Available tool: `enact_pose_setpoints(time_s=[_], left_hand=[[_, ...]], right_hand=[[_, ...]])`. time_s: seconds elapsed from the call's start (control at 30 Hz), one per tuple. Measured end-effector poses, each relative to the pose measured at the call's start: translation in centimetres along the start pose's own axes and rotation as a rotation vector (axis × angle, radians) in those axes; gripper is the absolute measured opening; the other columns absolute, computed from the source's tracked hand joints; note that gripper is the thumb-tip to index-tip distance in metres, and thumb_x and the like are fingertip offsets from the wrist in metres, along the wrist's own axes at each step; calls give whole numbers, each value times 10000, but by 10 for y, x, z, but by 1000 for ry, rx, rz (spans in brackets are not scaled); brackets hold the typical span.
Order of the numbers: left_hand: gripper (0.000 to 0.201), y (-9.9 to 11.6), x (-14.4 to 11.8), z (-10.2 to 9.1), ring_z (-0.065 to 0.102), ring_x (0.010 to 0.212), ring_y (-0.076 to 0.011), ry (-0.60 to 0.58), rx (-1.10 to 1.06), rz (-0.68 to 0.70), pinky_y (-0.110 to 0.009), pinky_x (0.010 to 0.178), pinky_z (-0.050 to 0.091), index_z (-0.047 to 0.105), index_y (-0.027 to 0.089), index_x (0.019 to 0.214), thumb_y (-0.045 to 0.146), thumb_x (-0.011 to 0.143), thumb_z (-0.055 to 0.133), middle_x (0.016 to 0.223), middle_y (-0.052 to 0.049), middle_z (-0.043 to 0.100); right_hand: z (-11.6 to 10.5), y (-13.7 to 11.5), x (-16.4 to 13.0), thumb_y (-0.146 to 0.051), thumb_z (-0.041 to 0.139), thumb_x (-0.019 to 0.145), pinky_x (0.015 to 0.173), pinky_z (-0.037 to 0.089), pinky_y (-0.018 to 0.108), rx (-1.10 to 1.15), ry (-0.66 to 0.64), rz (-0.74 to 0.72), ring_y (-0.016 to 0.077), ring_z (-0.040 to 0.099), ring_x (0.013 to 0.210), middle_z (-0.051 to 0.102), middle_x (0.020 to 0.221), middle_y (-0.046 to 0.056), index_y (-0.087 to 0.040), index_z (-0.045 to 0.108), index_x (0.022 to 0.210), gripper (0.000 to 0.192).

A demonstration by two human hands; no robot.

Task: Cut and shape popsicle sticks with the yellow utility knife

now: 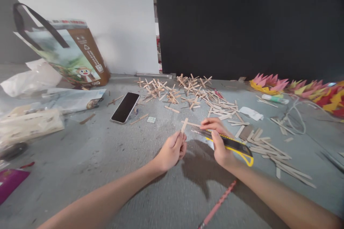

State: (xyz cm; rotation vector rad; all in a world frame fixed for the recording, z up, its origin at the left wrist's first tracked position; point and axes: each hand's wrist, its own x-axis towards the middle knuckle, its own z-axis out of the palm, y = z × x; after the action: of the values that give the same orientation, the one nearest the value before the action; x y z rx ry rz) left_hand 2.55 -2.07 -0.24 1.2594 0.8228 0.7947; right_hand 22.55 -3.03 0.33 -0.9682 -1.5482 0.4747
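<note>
My left hand (173,150) is closed around a wooden craft stick (184,125), which points up out of the fist. To its right, my right hand (219,141) grips a black and yellow utility knife (232,144), its blade end pointing left toward that stick. A second thin stick (190,123) stretches from the right fingertips to the upright one; whether those fingers hold it I cannot tell. Beyond the hands lies a pile of notched and crossed sticks (172,94). Plain sticks (271,150) are scattered right of the knife.
A phone (125,108) lies left of the pile. Behind it stands a printed bag (75,57), with plastic packaging (32,121) in front. A pink patterned pencil-like rod (219,203) rests near me. Paper flowers (268,84), a glue stick (274,99) and a cable (295,114) are at right.
</note>
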Motion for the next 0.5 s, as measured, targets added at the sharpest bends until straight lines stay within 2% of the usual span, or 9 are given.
enact_pose_setpoints(time_s=[0.1,0.27,0.37,0.5], left_hand=[[442,0,-2,2,256,438,-82,-12,141,13,-206,441,250,377,246,813,614,1053,334,522,108,352],[382,-5,-3,1,336,514,-96,-35,216,48,-213,492,299,425,231,824,535,1050,373,611,71,412],[351,-8,-3,-1,384,552,-105,-47,255,50,-216,515,318,457,222,844,495,1053,386,659,48,460],[358,-8,-3,-2,418,567,-117,-57,337,70,-231,543,341,466,220,840,458,1076,339,652,39,485]], right_hand=[[-4,-1,1,-293,525,1065,1052,541,511,-180,-17,-151,310,650,1206,654,1264,123,-294,746,1179,249],[2,8,-3,-175,557,1048,886,603,388,-242,-209,-271,240,689,1031,620,1191,97,-347,636,1408,407],[3,12,-4,-186,601,1041,803,582,374,-308,-280,-323,229,653,950,604,1099,83,-333,636,1418,406],[1,14,-4,-185,612,1041,760,523,389,-369,-295,-357,215,605,839,595,971,53,-316,677,1340,333]])
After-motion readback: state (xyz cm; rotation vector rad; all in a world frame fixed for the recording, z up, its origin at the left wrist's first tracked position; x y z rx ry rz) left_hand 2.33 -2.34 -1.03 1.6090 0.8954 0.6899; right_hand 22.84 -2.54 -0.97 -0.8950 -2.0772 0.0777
